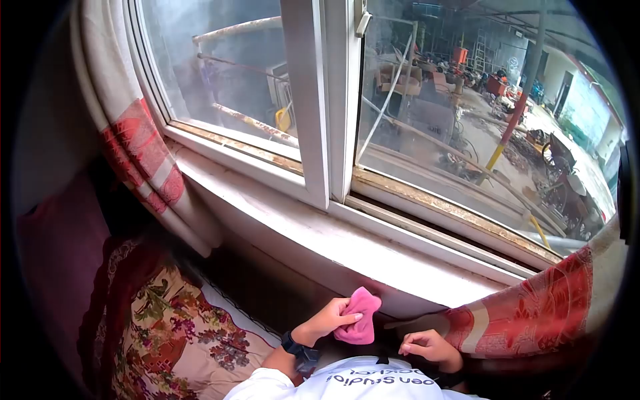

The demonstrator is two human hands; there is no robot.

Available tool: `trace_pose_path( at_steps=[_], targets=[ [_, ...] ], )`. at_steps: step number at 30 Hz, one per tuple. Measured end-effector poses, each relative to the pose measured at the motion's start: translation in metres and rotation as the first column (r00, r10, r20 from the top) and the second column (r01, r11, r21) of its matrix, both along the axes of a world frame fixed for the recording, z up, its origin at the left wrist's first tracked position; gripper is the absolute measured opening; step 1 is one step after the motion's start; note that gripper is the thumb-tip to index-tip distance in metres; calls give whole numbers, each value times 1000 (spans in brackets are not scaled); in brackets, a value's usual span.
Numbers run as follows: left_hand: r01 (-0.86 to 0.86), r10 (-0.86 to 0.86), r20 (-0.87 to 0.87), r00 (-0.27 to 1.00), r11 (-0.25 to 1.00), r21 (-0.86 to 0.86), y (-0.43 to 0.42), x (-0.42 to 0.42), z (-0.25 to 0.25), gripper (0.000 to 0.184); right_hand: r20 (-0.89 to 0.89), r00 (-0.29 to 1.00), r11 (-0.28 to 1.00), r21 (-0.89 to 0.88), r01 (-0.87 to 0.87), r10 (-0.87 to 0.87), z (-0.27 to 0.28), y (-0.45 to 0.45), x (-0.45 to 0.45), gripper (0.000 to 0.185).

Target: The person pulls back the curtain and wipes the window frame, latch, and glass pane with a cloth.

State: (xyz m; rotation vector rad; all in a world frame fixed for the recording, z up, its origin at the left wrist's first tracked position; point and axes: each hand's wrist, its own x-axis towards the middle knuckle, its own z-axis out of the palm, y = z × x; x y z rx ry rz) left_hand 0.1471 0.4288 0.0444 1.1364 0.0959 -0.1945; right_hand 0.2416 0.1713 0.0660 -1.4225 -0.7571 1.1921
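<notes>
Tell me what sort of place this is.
Probably a room in a home, perhaps a bedroom: a floral cover lies on what may be a bed, and red-patterned curtains hang beside a large window.

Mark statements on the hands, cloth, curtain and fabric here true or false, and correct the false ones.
1. The left hand holds a pink cloth. True.
2. The right hand also grips the cloth. False: it is apart from it.
3. A dark wristband is on the left wrist. True.
4. The right-hand curtain is plain white. False: it bears a red pattern.
5. Floral fabric lies left of the left hand. True.
</notes>
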Motion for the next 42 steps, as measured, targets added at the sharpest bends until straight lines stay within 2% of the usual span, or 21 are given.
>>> trace_pose_path(
  at_steps=[3, 5, 6, 7, 8, 9, 10, 11, 12, 14, 20, 25, 27, 29, 30, 31, 35, 38, 40, 41, 42],
  targets=[
    [-4, 4, 1, 1000, 1000, -18, 21, -6, 5, 27, 46, 998, 994, 105, -35, 31, 11, 39, 12, 22],
    [-88, 88, -23, 996, 995, -43, 35, -13, 5, 28, 0, 1000, 965, 262, -12, 13, 41, 66, 18, 24],
    [-95, 94, -25, 995, 995, -25, 45, -18, -3, 29, -55, 998, 885, 464, 40, -16, 58, 79, 19, 24],
    [-97, 96, -48, 994, 995, -22, 54, -23, -2, 28, -110, 993, 761, 641, 100, -37, 77, 90, 20, 26],
    [-141, 139, -59, 989, 989, -46, 58, -27, 1, 27, -89, 994, 545, 838, 37, 69, 92, 100, 23, 26],
    [-184, 179, -68, 981, 981, -68, 59, -30, 3, 26, -25, 988, 274, 961, -18, 153, 108, 107, 28, 27],
    [-218, 214, -62, 975, 974, -66, 61, -34, 10, 25, 79, 967, 128, 985, -113, 244, 134, 110, 30, 33],
    [-182, 178, -71, 981, 982, -45, 65, -36, 11, 25, 89, 971, -9, 996, -89, 220, 159, 114, 19, 37],
    [-226, 223, -74, 972, 974, -31, 69, -39, 9, 26, 148, 964, -97, 987, -129, 219, 179, 112, 15, 37],
    [-270, 266, -104, 958, 962, -27, 80, -39, 0, 31, 241, 952, -164, 964, -212, 189, 205, 106, 10, 36],
    [-295, 299, 61, 952, 953, -69, 81, -23, 24, 39, 345, 935, -177, 928, -327, 78, 224, 74, 14, 33],
    [-207, 225, 332, 916, 974, -90, 80, 1, 71, 45, 347, 938, -241, 909, -339, -10, 225, 33, 20, 31],
    [-193, 206, 383, 901, 979, -71, 71, 14, 92, 46, 337, 940, -279, 899, -337, -50, 223, 19, 21, 31],
    [-271, 376, 486, 789, 923, -274, 57, 32, 109, 52, 328, 941, -300, 892, -337, -83, 224, 14, 23, 30],
    [-387, 468, 422, 777, 883, -266, 59, 34, 109, 55, 330, 939, -304, 889, -343, -96, 225, 14, 22, 30],
    [-382, 466, 435, 770, 884, -271, 62, 38, 109, 55, 331, 937, -307, 885, -349, -111, 227, 15, 21, 30],
    [-325, 393, 348, 851, 915, -240, 91, 51, 109, 55, 357, 918, -306, 866, -395, -172, 230, 37, 11, 30],
    [-149, 257, 331, 908, 936, -318, 133, 54, 85, 48, 383, 898, -262, 863, -431, -215, 231, 71, 0, 30],
    [-1, 108, 299, 948, 942, -337, 160, 58, 79, 44, 407, 883, -198, 869, -453, -235, 234, 106, -3, 30],
    [85, 7, 270, 963, 940, -330, 168, 57, 88, 43, 450, 858, -52, 878, -476, -247, 241, 124, 1, 39],
    [162, -42, 291, 956, 900, -404, 166, 60, 105, 38, 443, 862, 11, 891, -454, -247, 241, 142, -1, 42]
  ],
)
